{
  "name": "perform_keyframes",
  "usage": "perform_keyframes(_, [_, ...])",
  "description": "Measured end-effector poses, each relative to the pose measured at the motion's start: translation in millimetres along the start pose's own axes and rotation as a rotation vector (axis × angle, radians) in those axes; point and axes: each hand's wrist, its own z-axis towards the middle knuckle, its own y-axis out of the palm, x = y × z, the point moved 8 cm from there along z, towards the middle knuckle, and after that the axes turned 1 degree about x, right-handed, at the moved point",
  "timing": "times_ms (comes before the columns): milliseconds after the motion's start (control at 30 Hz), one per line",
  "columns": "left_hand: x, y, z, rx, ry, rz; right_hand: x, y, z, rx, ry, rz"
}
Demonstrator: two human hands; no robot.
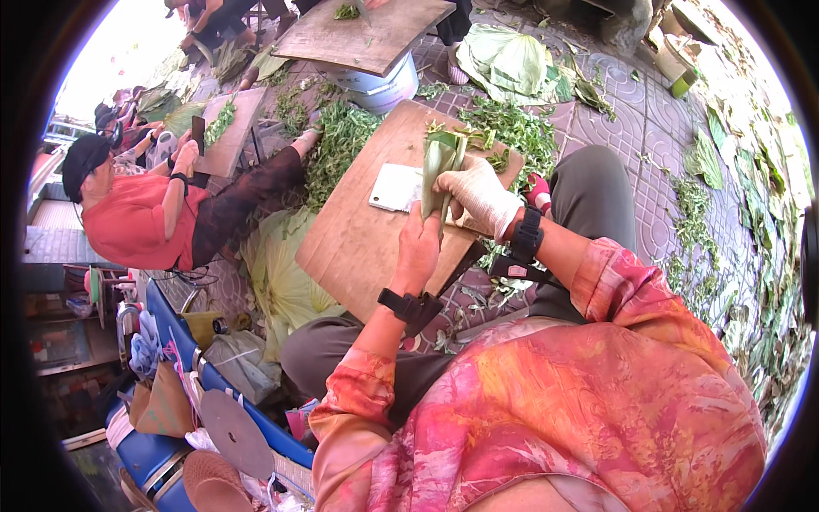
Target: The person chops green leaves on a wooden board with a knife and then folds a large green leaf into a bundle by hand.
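My bare left hand (419,240) grips the lower end of a folded bundle of green leaves (436,157) above the wooden board. My right hand (480,195), in a pale knitted glove, holds the same bundle from its right side, fingers bent round it. Under the bundle a metal cleaver blade (395,187) lies flat on the wooden board (358,243); its handle is hidden behind my hands. Shredded leaf pieces (502,160) lie at the board's far right corner. Both my wrists wear dark straps.
Heaps of shredded leaves (342,144) lie beyond the board. Large round leaves (281,275) spread at its left. A person in a red shirt (144,217) sits at the left by another board (237,134). Ahead, a third board (365,32) rests on a white bucket (384,86). A blue chair (249,409) stands lower left.
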Motion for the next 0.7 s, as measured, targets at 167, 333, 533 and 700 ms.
perform_keyframes(167, [6, 1, 2, -0.022, 0.146, 0.322, -11, -13, -6, 0.100, -0.018, -0.039])
perform_keyframes(333, [28, 15, -7, -0.066, 0.238, 0.521, -10, -24, -4, 0.096, -0.030, -0.052])
perform_keyframes(533, [19, 14, -3, 0.054, 0.176, 0.923, -1, -25, -4, 0.092, 0.078, -0.016])
perform_keyframes(700, [-2, -13, 6, 0.108, 0.261, 0.651, -2, 0, -2, -0.062, 0.144, 0.191])
